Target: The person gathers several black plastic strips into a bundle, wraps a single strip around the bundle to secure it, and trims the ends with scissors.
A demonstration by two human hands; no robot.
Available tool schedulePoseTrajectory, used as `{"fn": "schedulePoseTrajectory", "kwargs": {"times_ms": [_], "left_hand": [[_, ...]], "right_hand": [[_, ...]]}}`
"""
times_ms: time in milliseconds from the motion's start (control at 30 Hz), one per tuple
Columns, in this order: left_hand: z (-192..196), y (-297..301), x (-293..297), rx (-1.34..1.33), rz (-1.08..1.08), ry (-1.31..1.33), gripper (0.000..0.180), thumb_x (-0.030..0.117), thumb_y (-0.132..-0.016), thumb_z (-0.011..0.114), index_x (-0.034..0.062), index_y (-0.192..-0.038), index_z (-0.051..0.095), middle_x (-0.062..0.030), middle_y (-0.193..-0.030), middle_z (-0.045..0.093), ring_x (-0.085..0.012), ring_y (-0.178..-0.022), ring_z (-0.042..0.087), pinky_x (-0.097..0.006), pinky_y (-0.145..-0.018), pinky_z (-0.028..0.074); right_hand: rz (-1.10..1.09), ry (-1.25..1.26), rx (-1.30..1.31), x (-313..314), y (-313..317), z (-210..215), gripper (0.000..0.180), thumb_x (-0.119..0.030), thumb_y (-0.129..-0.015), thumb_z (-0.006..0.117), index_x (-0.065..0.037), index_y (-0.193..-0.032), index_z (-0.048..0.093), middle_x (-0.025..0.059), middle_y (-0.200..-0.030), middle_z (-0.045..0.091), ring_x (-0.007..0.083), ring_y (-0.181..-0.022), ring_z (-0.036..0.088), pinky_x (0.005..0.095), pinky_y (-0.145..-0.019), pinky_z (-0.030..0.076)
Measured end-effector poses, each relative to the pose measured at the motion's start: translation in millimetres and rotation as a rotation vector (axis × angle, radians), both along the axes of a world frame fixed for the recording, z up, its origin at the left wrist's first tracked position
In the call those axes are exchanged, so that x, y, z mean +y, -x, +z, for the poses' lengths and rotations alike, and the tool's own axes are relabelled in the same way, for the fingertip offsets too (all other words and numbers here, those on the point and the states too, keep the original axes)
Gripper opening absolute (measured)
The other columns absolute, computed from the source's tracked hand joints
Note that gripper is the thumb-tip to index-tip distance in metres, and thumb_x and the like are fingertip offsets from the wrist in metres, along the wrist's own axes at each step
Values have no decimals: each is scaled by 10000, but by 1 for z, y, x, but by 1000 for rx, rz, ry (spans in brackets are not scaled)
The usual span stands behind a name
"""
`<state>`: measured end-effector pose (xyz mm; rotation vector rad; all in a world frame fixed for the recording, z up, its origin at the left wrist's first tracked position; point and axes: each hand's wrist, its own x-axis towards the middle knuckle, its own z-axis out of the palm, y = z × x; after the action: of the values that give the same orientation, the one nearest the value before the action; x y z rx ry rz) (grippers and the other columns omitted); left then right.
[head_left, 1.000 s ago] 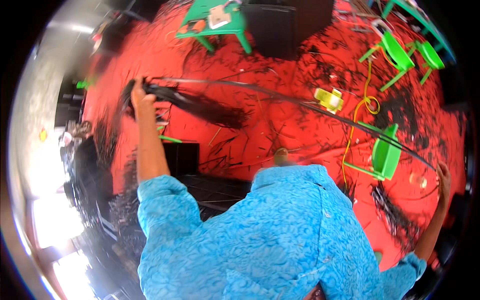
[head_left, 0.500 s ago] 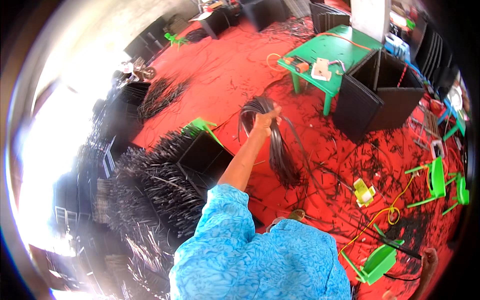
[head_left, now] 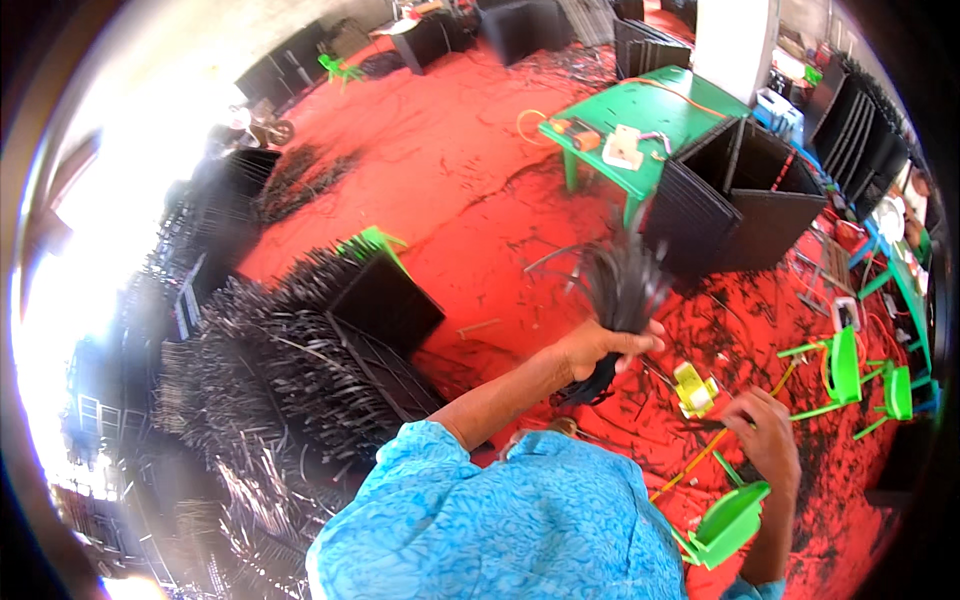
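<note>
My left hand (head_left: 598, 347) is closed around a bundle of black strips (head_left: 622, 285), whose loose ends fan out above the fist and blur with motion. The bundle's lower part (head_left: 592, 385) hangs below the fist. Off to the right, my right hand (head_left: 768, 432) has its fingers bent and drawn together. Whatever may be between those fingertips is too small to make out. Near that hand lies a yellow-green plastic piece (head_left: 694, 390) on the red floor. A small green chair (head_left: 730, 522) stands below it.
Black woven frames bristling with strip ends (head_left: 290, 370) crowd the left. A green table (head_left: 640, 125) carrying an orange tool (head_left: 578, 134) stands ahead, beside a large black woven box (head_left: 735, 200). Strip scraps litter the red floor (head_left: 440, 190). A yellow cord (head_left: 690, 468) runs near the right hand.
My left hand has come nearer and to the right with the bundle, whose strips now fan upward. My right hand has risen from the lower right edge toward the bundle.
</note>
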<state>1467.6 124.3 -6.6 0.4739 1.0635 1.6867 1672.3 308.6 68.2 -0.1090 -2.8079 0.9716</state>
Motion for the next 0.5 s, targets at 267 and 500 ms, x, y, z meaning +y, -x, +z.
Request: {"fn": "schedulePoseTrajectory", "kwargs": {"times_ms": [267,500], "left_hand": [[-20,-70,20,-59,-238,-47,257,52,-692,648,50,-934,561,-33,-770,561,-90,-536,498,-228,-436,398],[-28,-101,31,-139,-270,-69,176,90,-709,636,60,-846,530,-12,-629,503,-87,-461,458,-222,-409,356]], "right_hand": [[18,143,5,-33,20,-16,85,-3,-666,595,-3,-705,520,86,-657,508,224,-616,525,307,-546,403],[2,167,-97,-30,5,-12,130,-42,-687,610,-18,-783,527,87,-675,531,217,-629,545,307,-565,425]]}}
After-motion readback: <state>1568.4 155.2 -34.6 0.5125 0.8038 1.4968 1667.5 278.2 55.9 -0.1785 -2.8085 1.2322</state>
